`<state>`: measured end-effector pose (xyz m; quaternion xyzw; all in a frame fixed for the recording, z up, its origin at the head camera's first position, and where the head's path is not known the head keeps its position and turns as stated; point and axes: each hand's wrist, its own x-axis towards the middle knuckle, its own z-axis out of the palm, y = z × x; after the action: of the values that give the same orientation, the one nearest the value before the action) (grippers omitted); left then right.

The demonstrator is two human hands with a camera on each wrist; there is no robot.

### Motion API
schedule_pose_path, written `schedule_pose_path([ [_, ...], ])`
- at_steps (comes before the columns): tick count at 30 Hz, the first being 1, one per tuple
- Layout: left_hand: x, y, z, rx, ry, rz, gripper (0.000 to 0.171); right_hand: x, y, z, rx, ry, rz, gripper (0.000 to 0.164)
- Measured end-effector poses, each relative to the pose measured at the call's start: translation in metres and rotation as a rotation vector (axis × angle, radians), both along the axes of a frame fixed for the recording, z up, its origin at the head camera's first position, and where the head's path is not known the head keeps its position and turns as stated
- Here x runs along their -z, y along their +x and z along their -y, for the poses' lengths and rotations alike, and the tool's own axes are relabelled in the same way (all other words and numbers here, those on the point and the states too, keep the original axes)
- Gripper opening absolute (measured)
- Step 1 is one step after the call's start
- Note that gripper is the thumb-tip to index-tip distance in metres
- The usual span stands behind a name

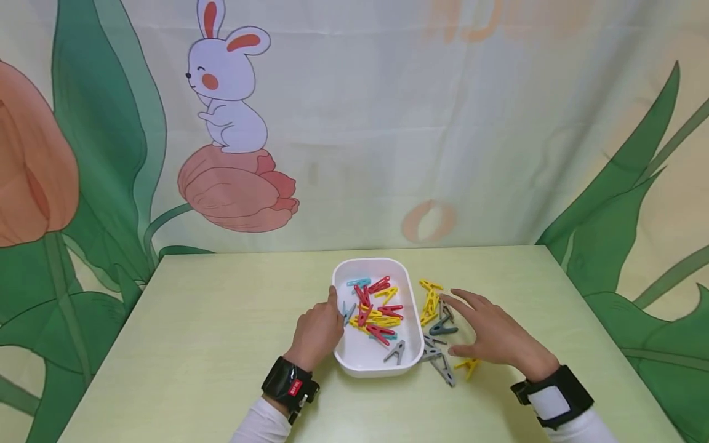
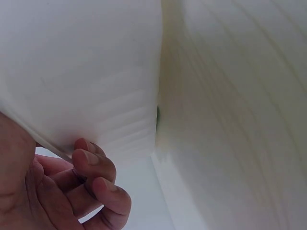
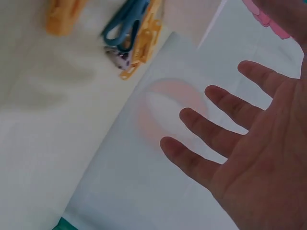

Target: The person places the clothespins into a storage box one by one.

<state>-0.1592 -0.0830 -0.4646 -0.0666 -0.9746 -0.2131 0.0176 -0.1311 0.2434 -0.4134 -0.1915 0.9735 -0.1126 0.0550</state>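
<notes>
Behind the fingers (image 2: 98, 165) of your left hand (image 1: 318, 329), at the wrist, you wear a broad black band (image 1: 275, 376) carrying a small red label (image 1: 295, 387) with white marking too small to read. Behind the fingers of your right hand (image 1: 493, 332) sits a black wrist strap (image 1: 577, 394) with a pale rectangular patch (image 1: 549, 403). Farther back from the fingers, your sleeves (image 1: 260, 424) are white.

Blurred, cut-off yellow clip (image 3: 64, 17)

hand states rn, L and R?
Left hand: closed, holding the white tub by its rim.
Right hand: open, fingers spread, holding nothing, near the loose clothespins.
</notes>
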Motion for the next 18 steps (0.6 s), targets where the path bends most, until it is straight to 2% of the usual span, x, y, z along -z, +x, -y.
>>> schedule_pose_path([
  [6,0.000,0.000,0.001,-0.003,0.004,0.000,0.061,0.019,0.007,-0.012,-0.017,-0.013,0.022,0.098],
  [9,0.001,-0.001,0.001,-0.001,0.003,-0.001,0.061,0.027,0.010,-0.013,-0.007,-0.007,0.062,0.098],
  [13,0.001,-0.001,0.001,0.002,0.004,-0.002,0.061,0.033,0.013,-0.010,0.026,0.005,0.133,0.094],
  [18,0.000,-0.001,0.000,0.008,0.002,0.003,0.061,0.039,0.018,-0.006,0.047,0.039,0.178,0.090],
])
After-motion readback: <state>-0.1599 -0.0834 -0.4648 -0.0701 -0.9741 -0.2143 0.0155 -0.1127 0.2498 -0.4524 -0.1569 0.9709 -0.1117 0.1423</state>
